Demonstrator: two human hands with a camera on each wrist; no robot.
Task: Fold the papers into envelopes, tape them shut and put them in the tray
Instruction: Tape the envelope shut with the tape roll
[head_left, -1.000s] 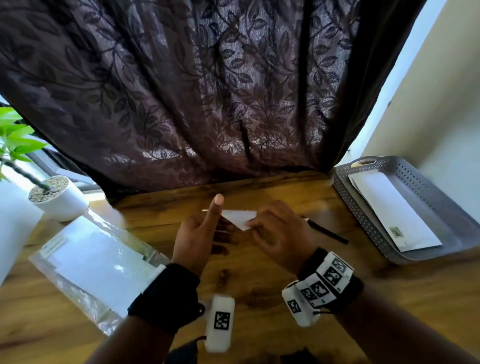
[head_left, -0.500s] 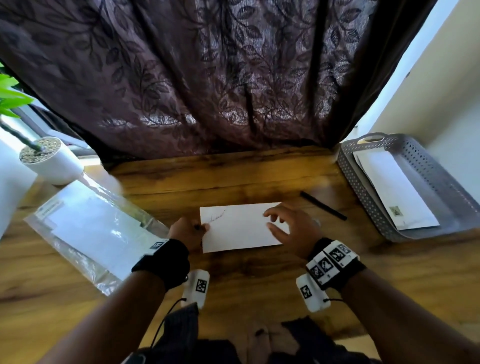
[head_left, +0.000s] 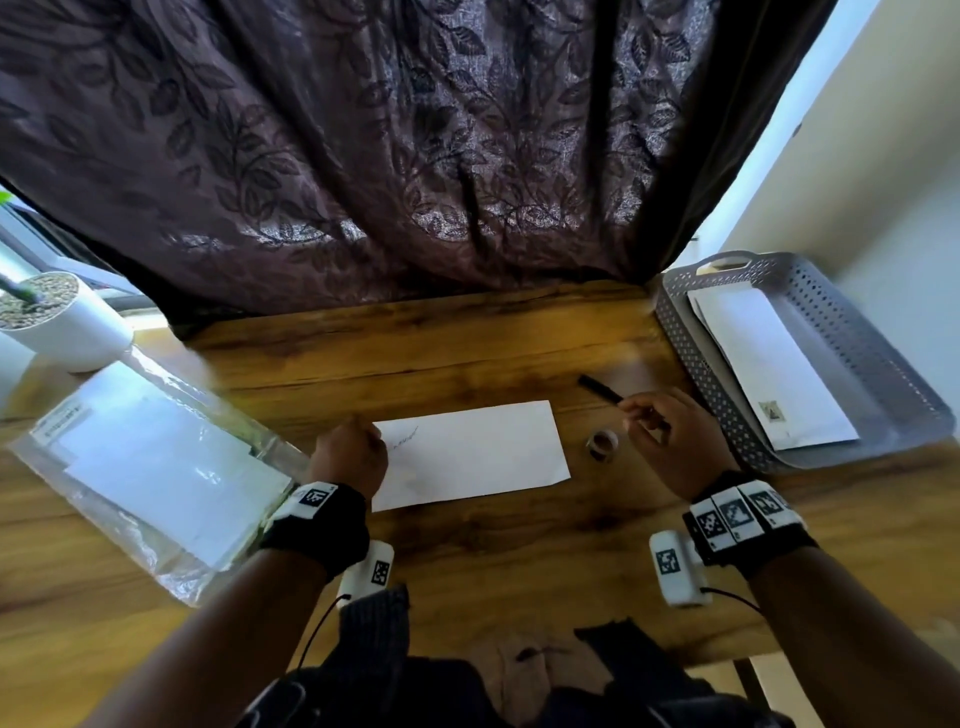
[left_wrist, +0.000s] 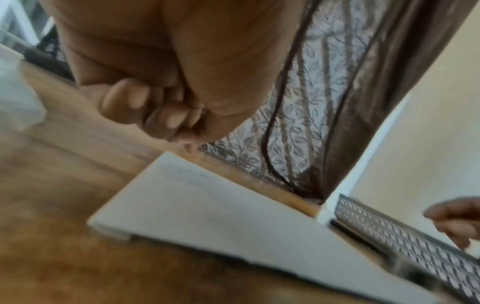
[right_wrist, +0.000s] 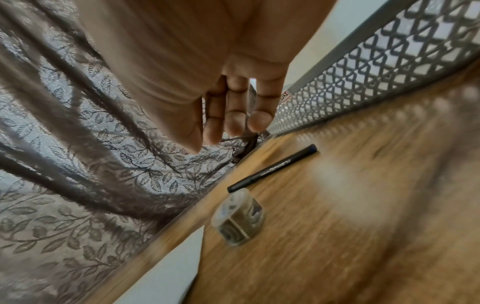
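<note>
Envelope: a white folded paper envelope lying flat at the middle of the wooden desk, with faint handwriting near its upper left corner.
Left hand: rests at the envelope's left edge; in the left wrist view its fingers are curled into the palm and hold nothing that can be seen.
Right hand: hovers to the right of the envelope, apart from it; in the right wrist view its fingers hang nearly straight and loose, gripping nothing.
Tape roll: a small roll standing on the desk between the envelope and the right hand, just below the pen.
Pen: a black pen lying on the desk beyond the right hand, its near end hidden behind the fingers in the head view.
Tray: a grey perforated tray at the right end of the desk, holding white envelopes already laid flat in it, one with a small stamp near its lower end.
Plastic sleeve: a clear bag of white paper sheets on the left of the desk.
Plant pot: a white pot at the far left, beside the sleeve.
Curtain: dark, leaf-patterned, hanging behind the desk.
</note>
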